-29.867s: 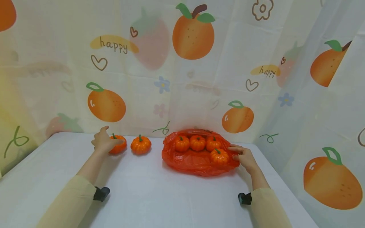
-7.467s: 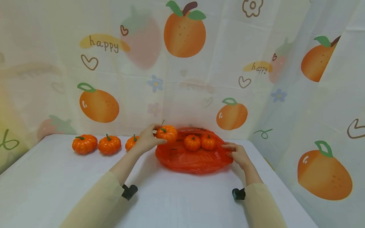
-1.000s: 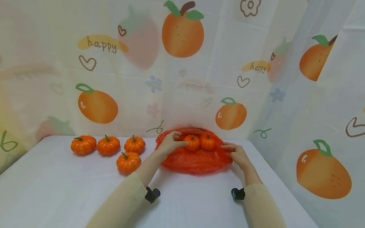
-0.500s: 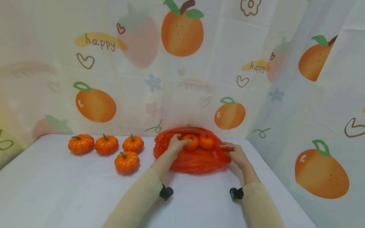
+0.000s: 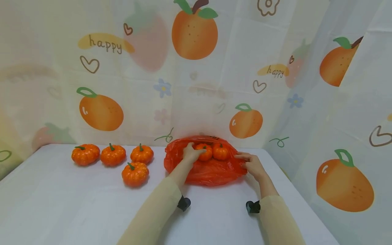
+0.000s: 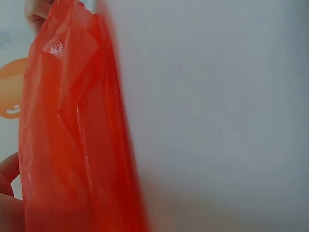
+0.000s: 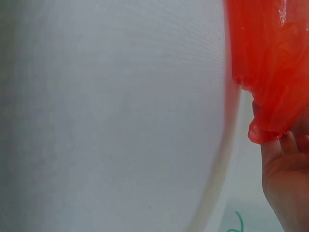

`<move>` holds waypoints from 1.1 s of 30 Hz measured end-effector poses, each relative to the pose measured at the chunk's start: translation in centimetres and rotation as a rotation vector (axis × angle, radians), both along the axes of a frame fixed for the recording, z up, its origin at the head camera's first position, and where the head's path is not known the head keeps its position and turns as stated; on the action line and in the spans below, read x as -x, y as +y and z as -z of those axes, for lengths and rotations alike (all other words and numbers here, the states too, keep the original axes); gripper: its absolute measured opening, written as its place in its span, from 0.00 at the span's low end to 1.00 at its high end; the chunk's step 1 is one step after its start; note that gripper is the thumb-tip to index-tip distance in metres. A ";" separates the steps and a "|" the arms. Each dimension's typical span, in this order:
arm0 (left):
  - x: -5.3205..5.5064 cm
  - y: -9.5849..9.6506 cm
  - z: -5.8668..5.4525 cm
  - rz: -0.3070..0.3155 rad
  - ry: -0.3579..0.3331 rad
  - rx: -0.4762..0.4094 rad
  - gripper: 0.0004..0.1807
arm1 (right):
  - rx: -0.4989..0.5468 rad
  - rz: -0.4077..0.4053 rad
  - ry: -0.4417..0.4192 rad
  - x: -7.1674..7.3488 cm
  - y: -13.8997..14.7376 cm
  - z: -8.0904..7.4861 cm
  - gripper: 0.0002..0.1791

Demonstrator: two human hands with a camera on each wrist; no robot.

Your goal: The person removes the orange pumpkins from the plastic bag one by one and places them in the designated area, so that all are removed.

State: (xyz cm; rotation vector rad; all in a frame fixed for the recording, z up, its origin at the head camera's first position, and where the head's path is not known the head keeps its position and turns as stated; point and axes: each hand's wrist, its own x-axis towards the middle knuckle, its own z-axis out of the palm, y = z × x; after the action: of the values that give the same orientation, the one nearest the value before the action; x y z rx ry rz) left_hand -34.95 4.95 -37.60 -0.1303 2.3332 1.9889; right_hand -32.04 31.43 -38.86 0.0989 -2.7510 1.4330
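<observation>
A red plastic bag (image 5: 208,175) lies at the back of the table with its mouth towards me. Two small orange pumpkins show inside, a left one (image 5: 206,153) and a right one (image 5: 221,152). My left hand (image 5: 190,154) reaches into the mouth, its thumb across the front of the left pumpkin. Its other fingers are partly hidden, and I cannot tell if they close round it. My right hand (image 5: 252,165) holds the bag's right edge, and in the right wrist view its fingers (image 7: 273,150) grip the crumpled plastic.
Several orange pumpkins with green stems stand at the left: three in a back row, such as the far-left one (image 5: 85,154), and one in front (image 5: 135,174). A fruit-print curtain (image 5: 137,85) hangs behind the white table (image 5: 76,204).
Earlier my left hand lifted a pumpkin out of the bag; a pumpkin now stands in front of the row. That hand has since moved right to the left pumpkin. My right hand keeps its hold.
</observation>
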 end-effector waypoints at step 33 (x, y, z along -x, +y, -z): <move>2.0 0.7 1.2 0.009 0.053 0.117 0.34 | 0.004 -0.013 -0.011 0.1 -0.2 -0.1 0.27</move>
State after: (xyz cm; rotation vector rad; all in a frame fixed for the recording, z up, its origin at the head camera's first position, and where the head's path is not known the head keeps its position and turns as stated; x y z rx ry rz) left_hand -36.97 5.65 -38.81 -0.0747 2.4778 1.8743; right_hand -32.13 31.27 -38.80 0.1087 -2.7609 1.4469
